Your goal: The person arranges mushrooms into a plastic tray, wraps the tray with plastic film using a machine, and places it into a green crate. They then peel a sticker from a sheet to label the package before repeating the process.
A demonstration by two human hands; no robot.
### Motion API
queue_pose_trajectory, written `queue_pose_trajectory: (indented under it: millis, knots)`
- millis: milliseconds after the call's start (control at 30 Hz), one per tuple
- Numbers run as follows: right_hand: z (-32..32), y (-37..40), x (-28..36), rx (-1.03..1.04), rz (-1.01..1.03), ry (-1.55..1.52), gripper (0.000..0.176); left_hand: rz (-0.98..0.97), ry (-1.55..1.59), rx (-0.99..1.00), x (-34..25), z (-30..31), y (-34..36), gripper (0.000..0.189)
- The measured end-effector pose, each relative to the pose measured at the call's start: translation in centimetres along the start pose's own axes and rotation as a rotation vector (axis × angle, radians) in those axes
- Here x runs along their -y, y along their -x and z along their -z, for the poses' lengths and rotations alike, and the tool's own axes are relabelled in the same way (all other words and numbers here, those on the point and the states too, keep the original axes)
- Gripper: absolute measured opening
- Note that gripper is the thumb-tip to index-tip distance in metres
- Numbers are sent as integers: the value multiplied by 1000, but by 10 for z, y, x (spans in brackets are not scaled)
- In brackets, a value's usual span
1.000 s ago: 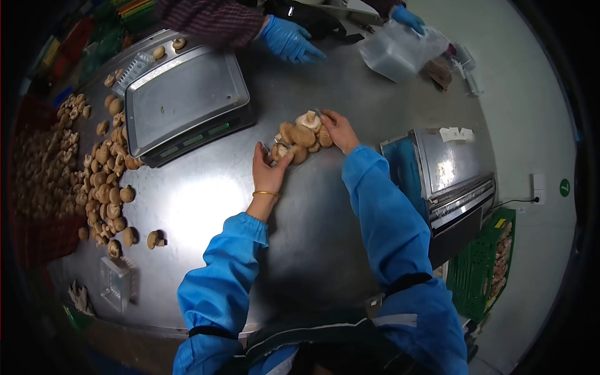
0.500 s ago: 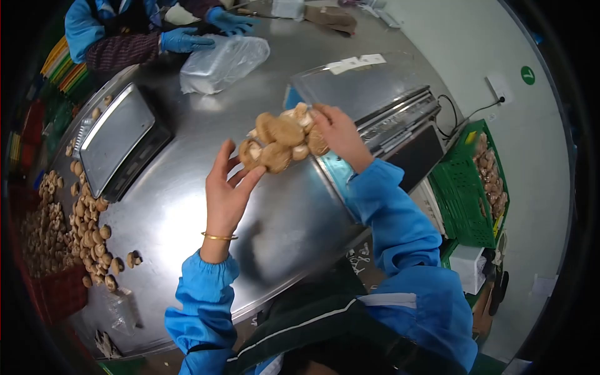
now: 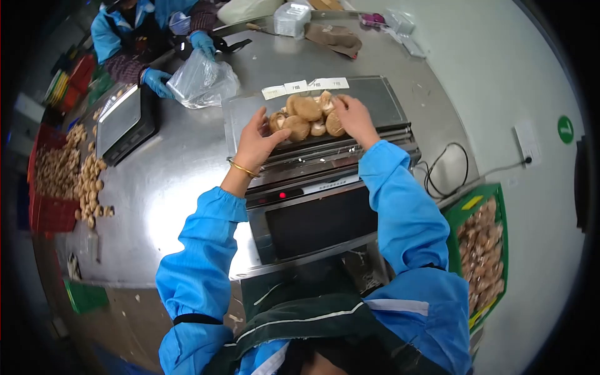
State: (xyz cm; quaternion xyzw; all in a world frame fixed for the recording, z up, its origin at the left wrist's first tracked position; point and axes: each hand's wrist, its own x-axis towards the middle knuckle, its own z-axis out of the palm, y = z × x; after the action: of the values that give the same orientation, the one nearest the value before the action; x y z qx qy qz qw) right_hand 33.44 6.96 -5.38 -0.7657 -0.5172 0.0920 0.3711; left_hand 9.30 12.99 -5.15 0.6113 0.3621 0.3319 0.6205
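Observation:
A cluster of several brown shiitake mushrooms (image 3: 306, 117), some with pale stems up, lies between my two hands. It is over the back plate of a flat metal machine (image 3: 381, 103). My left hand (image 3: 259, 139) grips the cluster's left side, with the thumb at the front. On the right side, the curled fingers of my right hand (image 3: 353, 117) hold the mushrooms. Whether a tray lies beneath them I cannot make out. White labels (image 3: 295, 86) are lined up along the plate's back edge. In front are rollers and a dark panel (image 3: 322, 224) beside a red light.
At the left, loose mushrooms (image 3: 90, 181) spill from a red crate (image 3: 53, 214) near a scale (image 3: 119, 122). A co-worker's blue-gloved hands (image 3: 156, 81) handle a clear plastic bag (image 3: 203, 81). A green crate (image 3: 459, 212) of packed mushrooms stands right, below a black cable (image 3: 465, 153).
Both hands have carried the mushrooms from over the bare tabletop to the machine's back plate. My view has turned toward the machine. The co-worker's hand has lifted part of the plastic bag.

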Motion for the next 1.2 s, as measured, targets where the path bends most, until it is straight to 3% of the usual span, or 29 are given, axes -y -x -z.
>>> queue_pose_trajectory:
  millis: [133, 233, 267, 300, 367, 400, 533, 600, 633, 800, 867, 900, 933, 1000, 1067, 1133, 1167, 1200]
  knots:
    - [16, -1, -9, 147, -28, -146, 44, 48, 8, -88, -1, -2, 19, 80]
    - [58, 26, -28, 169, 61, -140, 37, 2, -455, -265, -14, 9, 61, 50]
    - [77, 39, -30, 139, 110, -14, 31, 43, -598, -317, -17, 14, 76, 38]
    - [97, 49, -30, 122, 188, 195, 30, 47, -597, -330, -21, 14, 92, 38]
    - [108, 65, -40, 207, 84, 322, 29, 180, -1009, -381, -28, 9, 111, 28]
    - [107, 71, -42, 285, 11, 313, 28, 184, -1007, -385, -26, 4, 110, 28]
    - [68, 74, -50, 150, 176, 196, 28, 104, -1168, -460, -13, -15, 98, 36]
    - [65, 69, -46, 265, -74, -87, 24, 268, -1190, -495, -21, -16, 97, 38]
    - [64, 69, -46, 282, -83, -84, 20, 269, -1188, -498, -17, -15, 95, 38]
    - [67, 60, -50, 401, -247, -457, 16, 182, -802, -433, 8, -13, 84, 34]
    - [96, 61, -33, 447, -443, -822, 17, 172, -170, -398, 0, -8, 93, 39]
    - [105, 65, -40, 503, -463, -899, 18, 295, -60, -385, -36, -10, 108, 49]
    - [119, 69, -31, 517, -564, -1077, 18, 291, 60, -379, -42, -5, 124, 52]
    - [136, 74, -25, 591, -541, -1120, 18, 334, 55, -375, -53, -2, 152, 55]
    - [146, 69, -13, 621, -524, -1240, 20, 451, 340, -279, -50, 8, 167, 54]
    - [156, 56, 4, 652, -502, -1359, 21, 570, 809, 45, -64, 5, 161, 58]
    - [160, 46, 16, 595, -324, -1452, 23, 537, 839, 90, -73, 5, 156, 43]
    - [161, 35, 27, 532, -146, -1536, 24, 542, 842, 91, -78, 9, 143, 43]
